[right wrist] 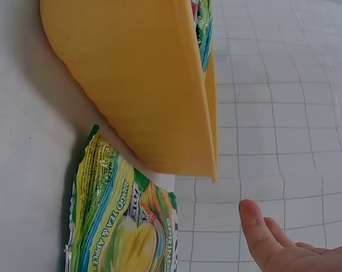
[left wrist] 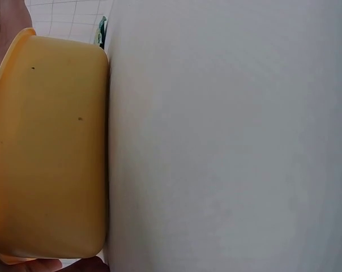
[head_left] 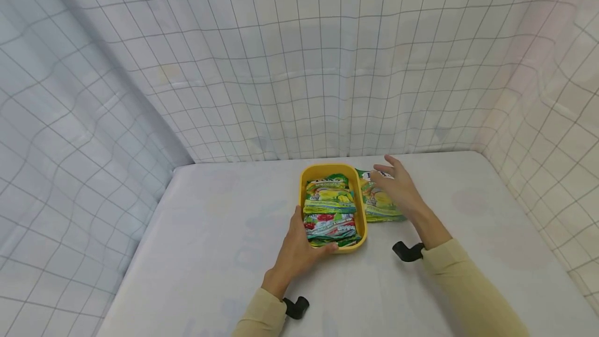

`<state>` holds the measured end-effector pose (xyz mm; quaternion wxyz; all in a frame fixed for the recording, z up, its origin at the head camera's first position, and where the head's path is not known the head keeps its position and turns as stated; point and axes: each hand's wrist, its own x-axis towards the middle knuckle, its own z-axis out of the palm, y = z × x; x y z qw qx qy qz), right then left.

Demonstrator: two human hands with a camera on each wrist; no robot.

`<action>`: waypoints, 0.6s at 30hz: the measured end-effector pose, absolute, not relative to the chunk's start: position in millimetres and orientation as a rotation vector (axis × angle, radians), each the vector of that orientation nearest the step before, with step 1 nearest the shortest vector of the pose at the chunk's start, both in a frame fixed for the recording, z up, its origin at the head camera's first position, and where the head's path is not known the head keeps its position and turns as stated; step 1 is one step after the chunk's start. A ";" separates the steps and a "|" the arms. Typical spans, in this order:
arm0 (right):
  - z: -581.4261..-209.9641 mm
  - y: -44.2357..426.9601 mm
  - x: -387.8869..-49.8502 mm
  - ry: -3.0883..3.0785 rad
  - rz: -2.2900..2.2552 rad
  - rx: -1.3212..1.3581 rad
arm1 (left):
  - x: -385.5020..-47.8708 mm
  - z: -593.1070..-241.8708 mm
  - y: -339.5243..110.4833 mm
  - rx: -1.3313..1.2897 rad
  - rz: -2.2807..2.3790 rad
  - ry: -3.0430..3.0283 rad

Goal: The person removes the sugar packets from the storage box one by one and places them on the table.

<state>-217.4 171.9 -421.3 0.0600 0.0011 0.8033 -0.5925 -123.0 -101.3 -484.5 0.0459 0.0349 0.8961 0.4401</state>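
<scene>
A yellow tub (head_left: 364,233) stands on the white table, holding green-yellow packets (head_left: 329,197) at the back and red-green packets (head_left: 331,226) at the front. The left hand (head_left: 298,251) holds the tub's near left corner, thumb along the near rim and fingers along the left side. Right of the tub, a larger green-yellow packet (head_left: 381,204) lies flat on the table. Above that packet is the right hand (head_left: 400,189), fingers spread and nothing held. In the right wrist view the packet (right wrist: 128,226) lies beside the tub (right wrist: 142,85), below the raised fingers (right wrist: 261,232).
The white table (head_left: 210,254) extends around the tub. Behind and at both sides hang white curtains (head_left: 299,66) with a grid pattern. Each wrist carries a small black device, one at the left wrist (head_left: 296,308) and one at the right wrist (head_left: 408,251).
</scene>
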 end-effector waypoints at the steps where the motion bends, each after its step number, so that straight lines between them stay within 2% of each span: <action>1: -421.0 170.8 -217.5 2.416 -1.810 -0.012 | -122.8 -484.7 -101.3 0.111 1.347 2.736; 18: -411.8 145.3 -217.6 2.389 -1.733 -0.092 | -123.6 -484.4 -100.7 0.094 1.358 2.726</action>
